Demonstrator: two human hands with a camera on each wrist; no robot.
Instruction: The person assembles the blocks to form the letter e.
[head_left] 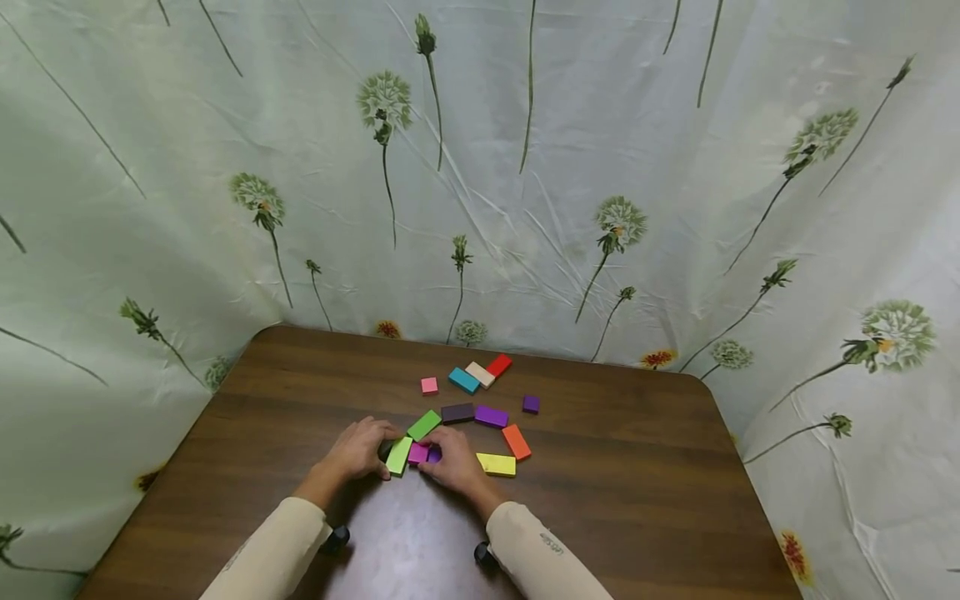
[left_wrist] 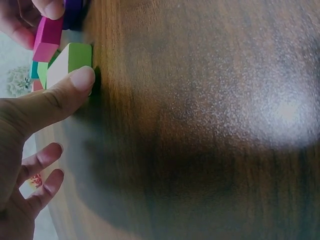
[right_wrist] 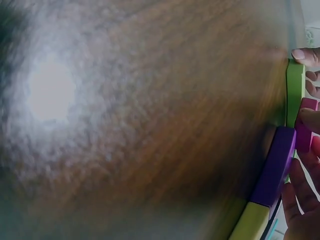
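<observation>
My left hand (head_left: 362, 450) grips a light green block (head_left: 399, 457), its thumb against the near end. My right hand (head_left: 456, 462) pinches a small magenta block (head_left: 417, 453), which in the right wrist view sits higher than the neighbouring blocks. Beside it a purple-blue block (right_wrist: 274, 167) lies on the table, partly hidden by the right hand in the head view. A green block (head_left: 425, 425), a dark block (head_left: 457, 413), a purple block (head_left: 491, 416), an orange block (head_left: 517, 442) and a yellow block (head_left: 497, 465) continue the curved outline.
Behind the outline lie a small pink block (head_left: 429, 386), a blue block (head_left: 463, 380), a beige block (head_left: 481, 374) and a red block (head_left: 498, 365). A small dark purple block (head_left: 531, 404) sits to the right. The brown table (head_left: 637, 500) meets a flowered curtain (head_left: 525, 167).
</observation>
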